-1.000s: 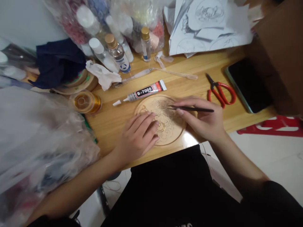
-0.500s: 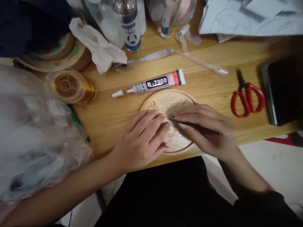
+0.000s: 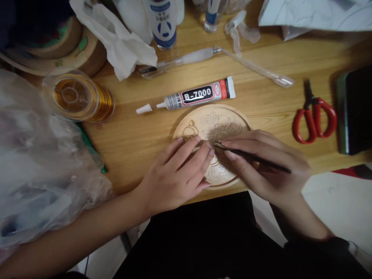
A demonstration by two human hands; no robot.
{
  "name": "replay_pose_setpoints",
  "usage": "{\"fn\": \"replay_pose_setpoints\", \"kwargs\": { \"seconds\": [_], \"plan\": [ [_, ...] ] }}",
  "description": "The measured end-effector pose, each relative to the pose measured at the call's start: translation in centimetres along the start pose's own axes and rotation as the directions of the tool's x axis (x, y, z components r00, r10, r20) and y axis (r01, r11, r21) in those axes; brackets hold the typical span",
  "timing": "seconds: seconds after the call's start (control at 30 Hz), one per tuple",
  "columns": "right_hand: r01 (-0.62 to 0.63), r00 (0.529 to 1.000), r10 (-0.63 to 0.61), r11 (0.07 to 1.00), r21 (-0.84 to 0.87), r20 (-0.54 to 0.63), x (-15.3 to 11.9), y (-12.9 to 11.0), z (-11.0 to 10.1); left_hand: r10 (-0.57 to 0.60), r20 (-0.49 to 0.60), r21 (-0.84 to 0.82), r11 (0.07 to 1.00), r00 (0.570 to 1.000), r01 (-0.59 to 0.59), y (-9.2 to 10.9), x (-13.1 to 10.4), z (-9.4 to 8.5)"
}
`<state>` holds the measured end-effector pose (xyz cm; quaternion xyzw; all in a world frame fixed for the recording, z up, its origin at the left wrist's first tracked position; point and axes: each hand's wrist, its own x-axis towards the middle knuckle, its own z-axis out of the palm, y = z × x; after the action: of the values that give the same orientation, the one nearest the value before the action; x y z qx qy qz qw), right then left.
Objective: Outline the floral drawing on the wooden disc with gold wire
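Tweezers in the right hand moved nearer the left hand.

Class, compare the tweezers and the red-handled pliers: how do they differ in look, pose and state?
The tweezers are slim and dark; the pliers have thick red handles.
The tweezers are held in the right hand, tips over the wooden disc; the pliers lie untouched on the tabletop.
Both are two-armed hand tools.
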<state>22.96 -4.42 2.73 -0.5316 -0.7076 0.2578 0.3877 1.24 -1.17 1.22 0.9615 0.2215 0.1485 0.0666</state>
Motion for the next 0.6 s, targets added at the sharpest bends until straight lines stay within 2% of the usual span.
{"fn": "replay_pose_setpoints", "kwargs": {
  "seconds": [0.13,0.6],
  "plan": [
    [0.051,0.999,-0.051,0.998,-0.048,0.008,-0.16,0.04,0.27,-0.001,0.012,-0.001,1.0,1.0,0.001,0.04,0.03,0.04],
    [0.018,1.0,-0.018,1.0,-0.001,0.024,0.34,0.41,-0.05,-0.003,0.003,0.024,1.0,1.0,0.003,0.27,-0.01,0.16]
  ]
}}
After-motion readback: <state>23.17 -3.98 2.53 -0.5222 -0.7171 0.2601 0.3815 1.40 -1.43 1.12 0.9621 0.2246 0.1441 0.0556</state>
